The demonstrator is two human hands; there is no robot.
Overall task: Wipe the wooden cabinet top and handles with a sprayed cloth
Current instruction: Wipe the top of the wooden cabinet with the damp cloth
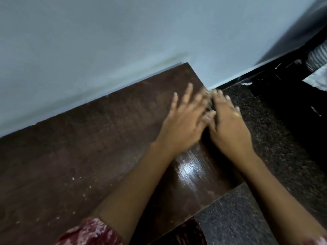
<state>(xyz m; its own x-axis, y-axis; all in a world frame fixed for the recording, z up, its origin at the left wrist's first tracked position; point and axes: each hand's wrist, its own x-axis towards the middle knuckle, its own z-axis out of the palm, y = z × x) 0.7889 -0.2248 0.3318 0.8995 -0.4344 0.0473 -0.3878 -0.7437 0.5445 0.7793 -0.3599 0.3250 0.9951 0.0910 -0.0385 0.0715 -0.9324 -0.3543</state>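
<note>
Head view looks down on a dark brown wooden cabinet top (88, 147) set against a pale blue wall (106, 41), with a dark speckled stone floor (265, 147) to its right. The person's left hand (184, 119) lies palm down near the cabinet top's far right edge, fingers spread and holding nothing that shows. The right hand (228, 126) sits just beside it at that edge, its fingers bent over a small dark greenish cloth (210, 105), of which only a blurred sliver shows between the 2 hands. Whether the right hand truly grips the cloth cannot be told. A glossy patch (189, 168) shines on the wood between the 2 forearms. A red patterned sleeve (92, 232) covers the left arm's lower part.
</note>
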